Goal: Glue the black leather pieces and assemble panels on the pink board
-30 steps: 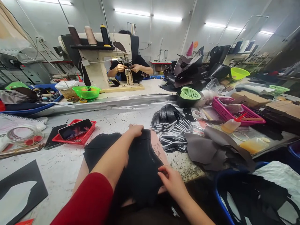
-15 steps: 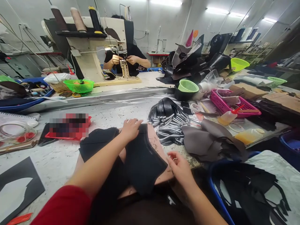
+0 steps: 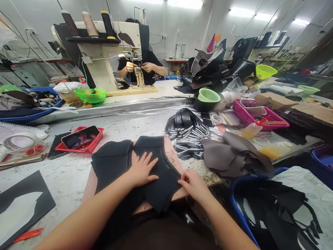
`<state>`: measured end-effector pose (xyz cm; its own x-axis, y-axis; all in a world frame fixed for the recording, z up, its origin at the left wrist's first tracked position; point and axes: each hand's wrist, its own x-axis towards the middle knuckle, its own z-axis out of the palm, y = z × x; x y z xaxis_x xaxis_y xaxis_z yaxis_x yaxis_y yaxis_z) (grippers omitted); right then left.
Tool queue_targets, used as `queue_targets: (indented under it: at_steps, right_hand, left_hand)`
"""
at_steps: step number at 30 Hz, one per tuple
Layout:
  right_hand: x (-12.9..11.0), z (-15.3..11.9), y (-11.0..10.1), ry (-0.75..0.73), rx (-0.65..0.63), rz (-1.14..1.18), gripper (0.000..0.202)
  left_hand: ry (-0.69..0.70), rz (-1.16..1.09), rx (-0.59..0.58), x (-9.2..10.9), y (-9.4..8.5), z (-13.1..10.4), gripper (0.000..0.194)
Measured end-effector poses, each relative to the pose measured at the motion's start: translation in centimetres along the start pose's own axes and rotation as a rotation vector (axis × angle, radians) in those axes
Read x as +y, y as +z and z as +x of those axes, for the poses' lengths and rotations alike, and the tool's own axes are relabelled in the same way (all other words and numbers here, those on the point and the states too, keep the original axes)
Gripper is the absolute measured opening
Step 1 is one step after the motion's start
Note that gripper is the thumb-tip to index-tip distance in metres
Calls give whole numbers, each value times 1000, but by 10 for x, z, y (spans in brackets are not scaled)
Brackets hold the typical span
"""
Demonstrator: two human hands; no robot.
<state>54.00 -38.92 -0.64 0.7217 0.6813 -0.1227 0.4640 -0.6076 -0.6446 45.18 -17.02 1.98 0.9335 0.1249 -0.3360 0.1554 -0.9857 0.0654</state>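
Observation:
Black fabric pieces (image 3: 156, 159) lie side by side on a pinkish board (image 3: 173, 152) at the table's front edge. My left hand (image 3: 142, 170) rests flat on them near the middle, fingers spread. At the right corner of the right-hand piece, my right hand (image 3: 189, 182) has its thumb and fingers pinched together at the fabric's edge. A stack of black strips with white ends (image 3: 188, 130) sits just beyond the board.
A red basket with a phone (image 3: 82, 137) stands at the left. Dark grey sheets (image 3: 231, 152) and a blue tub of black scraps (image 3: 235, 198) are at the right. Behind, a person's hands (image 3: 147, 66) work at a sewing machine (image 3: 104, 52).
My left hand has moved back from the fabric's far edge to its middle, fingers now spread. My right hand has shifted slightly left onto the fabric's corner.

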Motion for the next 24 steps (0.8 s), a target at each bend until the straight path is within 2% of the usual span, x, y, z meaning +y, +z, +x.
queue_targets:
  at_steps: [4,9,14,19,22,24]
  right_hand:
    - [2,1,-3,16,23,-10,14]
    - [4,2,0,-11,45,22,6]
    - [3,7,7,-57,182,34,4]
    - [3,10,5,34,27,63,6]
    - [3,7,1,33,65,40,6]
    - [-3,3,2,-24,148,21,6]
  left_hand:
    - [-47,23,-21,11,0,-2,71]
    - [-51,-17,43,16,7,-1,71]
    - [-57,-50,33,14,11,1,72]
    - [-15,-61,-35,18,4,-2,74]
    - [12,-70,19,4,-7,-2,63]
    - [-49,-68,129,-20,-18,-1,45]
